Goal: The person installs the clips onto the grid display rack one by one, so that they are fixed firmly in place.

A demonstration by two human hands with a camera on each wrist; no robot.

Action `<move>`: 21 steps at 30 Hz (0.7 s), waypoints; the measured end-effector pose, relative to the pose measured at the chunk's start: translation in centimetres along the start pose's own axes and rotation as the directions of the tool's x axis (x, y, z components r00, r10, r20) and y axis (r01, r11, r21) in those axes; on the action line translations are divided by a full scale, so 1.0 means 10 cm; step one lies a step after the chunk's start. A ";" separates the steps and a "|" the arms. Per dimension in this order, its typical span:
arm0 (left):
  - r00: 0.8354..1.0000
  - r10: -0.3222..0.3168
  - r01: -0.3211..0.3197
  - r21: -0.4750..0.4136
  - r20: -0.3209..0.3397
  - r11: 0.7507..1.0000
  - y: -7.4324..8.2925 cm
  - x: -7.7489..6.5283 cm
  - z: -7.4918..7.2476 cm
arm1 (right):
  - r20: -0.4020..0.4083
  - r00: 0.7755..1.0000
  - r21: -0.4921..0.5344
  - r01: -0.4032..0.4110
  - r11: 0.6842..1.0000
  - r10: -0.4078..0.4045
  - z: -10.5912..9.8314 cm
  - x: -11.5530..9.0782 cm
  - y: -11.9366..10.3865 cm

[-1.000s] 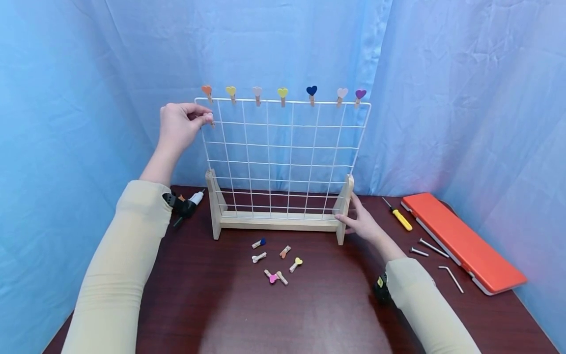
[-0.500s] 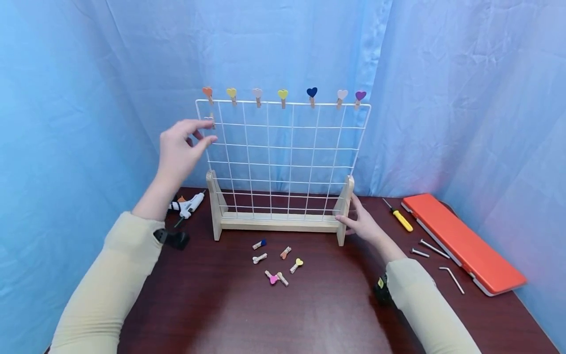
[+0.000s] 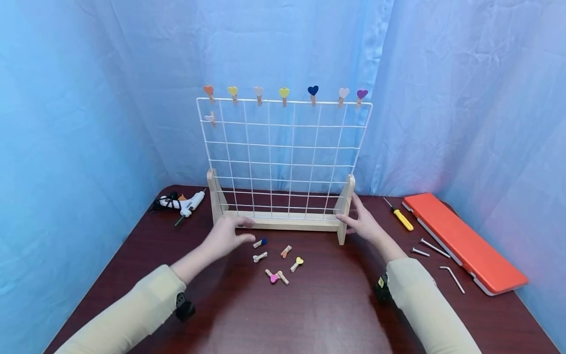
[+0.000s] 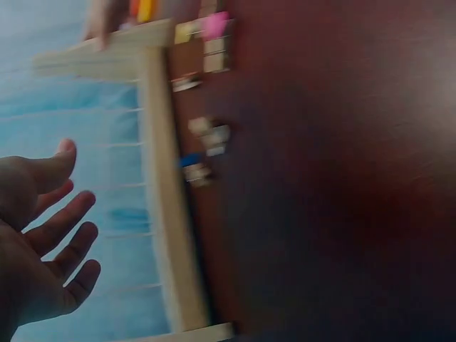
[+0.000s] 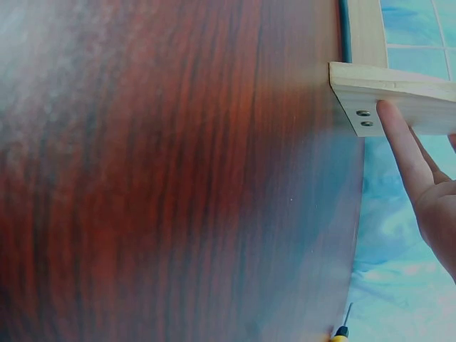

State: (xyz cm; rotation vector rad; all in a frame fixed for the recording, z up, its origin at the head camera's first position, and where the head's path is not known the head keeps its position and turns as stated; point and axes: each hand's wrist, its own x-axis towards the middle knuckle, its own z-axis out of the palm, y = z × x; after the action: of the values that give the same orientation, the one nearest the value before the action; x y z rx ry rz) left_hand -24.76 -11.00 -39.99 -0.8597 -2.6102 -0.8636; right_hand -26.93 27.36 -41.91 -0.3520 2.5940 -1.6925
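Note:
A white wire grid rack (image 3: 283,146) stands upright in a wooden base, with several heart-topped mini clothespins along its top wire. One more clothespin (image 3: 212,119), with a pale heart, is clipped on the second wire at the left. My left hand (image 3: 224,235) holds nothing, its fingers apart, in front of the base beside the loose clothespins. Nearest to it are a blue-heart clothespin (image 3: 260,243) and a white-heart clothespin (image 3: 260,257). My right hand (image 3: 364,223) holds the right wooden side panel (image 5: 367,100), thumb at the front and other fingers farther back.
Orange, yellow and pink heart clothespins (image 3: 273,278) lie on the dark table before the rack. A glue gun (image 3: 191,203) lies at the left. At the right are a yellow screwdriver (image 3: 403,220), bolts (image 3: 435,248), a hex key (image 3: 453,279) and a red case (image 3: 464,241).
My left hand has let go of the pale-heart clothespin, leaving it clipped on the second wire, and has come down toward the loose clothespins. My right hand stays put.

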 end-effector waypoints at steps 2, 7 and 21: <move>0.998 0.007 -0.009 0.019 0.068 1.000 -0.05 -0.06 0.14 | 0.000 1.000 0.002 0.003 1.000 -0.003 -0.01 0.00 -0.01; 0.984 0.025 -0.035 0.057 0.178 0.998 -0.12 -0.12 0.37 | -0.005 1.000 -0.004 -0.004 1.000 0.004 -0.02 0.00 -0.02; 0.962 0.076 -0.107 0.106 0.262 0.989 -0.18 -0.18 0.51 | 0.004 1.000 -0.008 -0.017 1.000 0.017 -0.01 0.00 -0.03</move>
State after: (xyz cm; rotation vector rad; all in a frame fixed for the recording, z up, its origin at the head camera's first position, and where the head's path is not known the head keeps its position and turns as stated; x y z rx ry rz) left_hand -24.73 -9.90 -45.61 -1.1154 -2.7796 -0.5988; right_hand -26.84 27.31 -41.63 -0.3319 2.5934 -1.6751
